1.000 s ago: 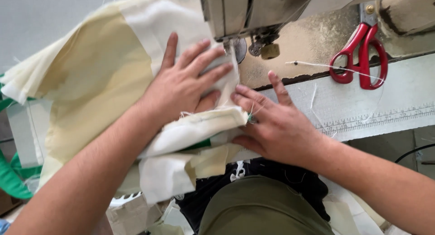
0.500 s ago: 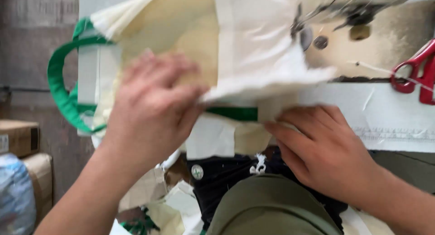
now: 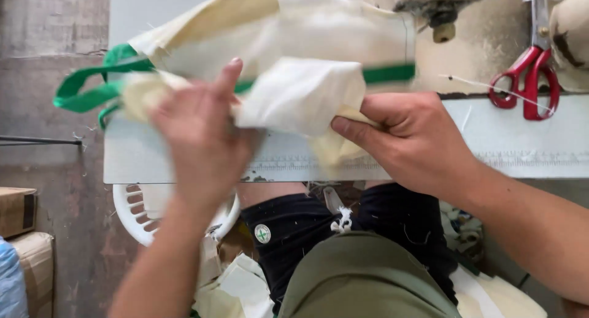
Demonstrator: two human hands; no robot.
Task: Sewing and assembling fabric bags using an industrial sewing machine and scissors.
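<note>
A cream and white cloth bag [image 3: 294,42] with a green trim band and green handles [image 3: 92,88] lies across the grey sewing table [image 3: 527,146]. My left hand [image 3: 202,140], blurred, grips the bag's left part near the handles. My right hand [image 3: 411,140] pinches a folded white corner of the bag at the table's front edge. The sewing machine head [image 3: 435,5] stands just behind the bag.
Red-handled scissors [image 3: 527,79] lie on the table at the right, with a loose thread beside them. A white plastic basket [image 3: 147,214] sits under the table's left edge. Cardboard boxes [image 3: 18,226] stand on the floor at left. More cloth pieces [image 3: 239,293] lie by my lap.
The bag has been pulled out from under the machine and turned, so the green trim band and handles now show. Both hands shifted their hold toward the table's front edge.
</note>
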